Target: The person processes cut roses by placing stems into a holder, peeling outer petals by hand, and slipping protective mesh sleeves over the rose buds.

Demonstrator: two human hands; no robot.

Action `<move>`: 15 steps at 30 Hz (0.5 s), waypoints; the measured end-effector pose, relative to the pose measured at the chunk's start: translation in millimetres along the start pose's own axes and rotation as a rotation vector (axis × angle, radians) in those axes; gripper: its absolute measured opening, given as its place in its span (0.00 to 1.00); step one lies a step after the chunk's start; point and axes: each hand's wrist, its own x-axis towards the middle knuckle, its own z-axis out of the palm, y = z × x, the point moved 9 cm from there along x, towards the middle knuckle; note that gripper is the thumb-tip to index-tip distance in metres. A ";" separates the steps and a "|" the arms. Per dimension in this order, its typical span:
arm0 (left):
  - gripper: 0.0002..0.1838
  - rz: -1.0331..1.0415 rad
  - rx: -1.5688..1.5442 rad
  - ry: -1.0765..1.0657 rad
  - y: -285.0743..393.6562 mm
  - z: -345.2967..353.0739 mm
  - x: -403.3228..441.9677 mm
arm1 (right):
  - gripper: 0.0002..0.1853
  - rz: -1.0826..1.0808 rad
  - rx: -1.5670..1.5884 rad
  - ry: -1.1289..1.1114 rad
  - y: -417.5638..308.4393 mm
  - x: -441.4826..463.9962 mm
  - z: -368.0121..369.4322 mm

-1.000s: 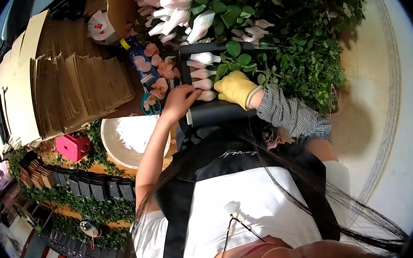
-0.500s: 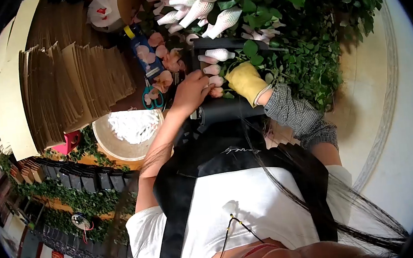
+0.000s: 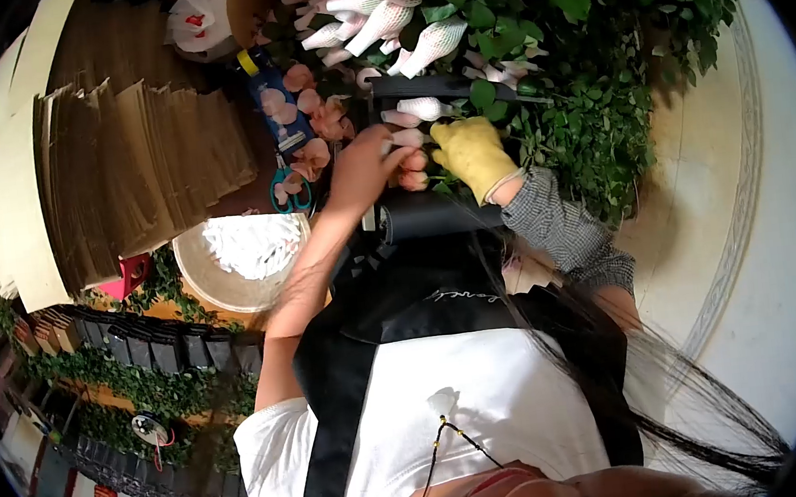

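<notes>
Bowl (image 3: 213, 291) of white pieces at 8 o'clock from left hand, scissors (image 3: 292, 197) at 9. Left hand (image 3: 364, 167): fingers narrow at netted bud (image 3: 411, 139), can't tell if pinched. Bud sits at 3 o'clock of fingertips; bare buds (image 3: 414, 181) at its 6. Gloved right hand (image 3: 472, 153) at its 4: fingers curled, contents hidden.

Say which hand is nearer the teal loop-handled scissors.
Left: the bare left hand is just right of the scissors; the yellow-gloved right hand is farther right, beyond pink rosebuds.
</notes>
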 end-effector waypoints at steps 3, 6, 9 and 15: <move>0.14 0.324 0.110 0.095 30.8 5.1 2.0 | 0.09 0.031 -0.066 -0.137 4.7 6.8 17.8; 0.09 0.176 -0.151 0.106 16.5 -6.1 -3.6 | 0.07 -0.004 -0.041 0.007 9.4 8.8 19.4; 0.07 -0.131 -0.483 0.326 -39.4 -51.5 -19.4 | 0.06 -0.007 -0.053 0.078 10.4 1.1 21.4; 0.10 -0.051 -0.215 0.064 -39.0 -22.7 -15.5 | 0.06 -0.001 -0.126 0.192 -5.4 -33.0 -43.7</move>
